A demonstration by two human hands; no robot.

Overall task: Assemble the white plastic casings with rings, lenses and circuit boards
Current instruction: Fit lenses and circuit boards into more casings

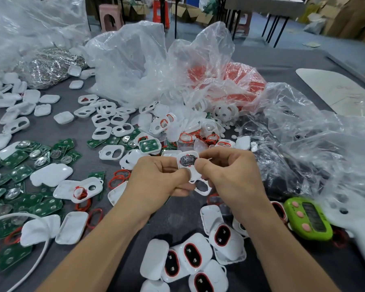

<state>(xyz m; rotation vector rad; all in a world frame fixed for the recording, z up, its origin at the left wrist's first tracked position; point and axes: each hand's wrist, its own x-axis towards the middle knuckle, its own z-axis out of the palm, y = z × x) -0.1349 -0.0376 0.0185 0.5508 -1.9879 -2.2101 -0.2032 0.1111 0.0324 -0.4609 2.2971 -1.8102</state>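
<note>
Both hands hold one white plastic casing [195, 175] above the grey table. My left hand [158, 178] grips its left side with the thumb on its lower face. My right hand [230, 175] pinches its right edge, thumb beside a dark oval lens [187, 160] seated in a red ring. A lower opening of the casing shows below my fingers. Green circuit boards [21, 165] lie in a heap at the left. Loose red rings [118, 178] lie by my left wrist. Empty white casings [105, 121] are scattered in the middle.
Several assembled casings with red-ringed lenses [194, 256] sit near the front edge. A green timer [308, 218] lies at the right. Crumpled clear plastic bags [156, 64] fill the back and right. A white cable [36, 258] curves at the front left.
</note>
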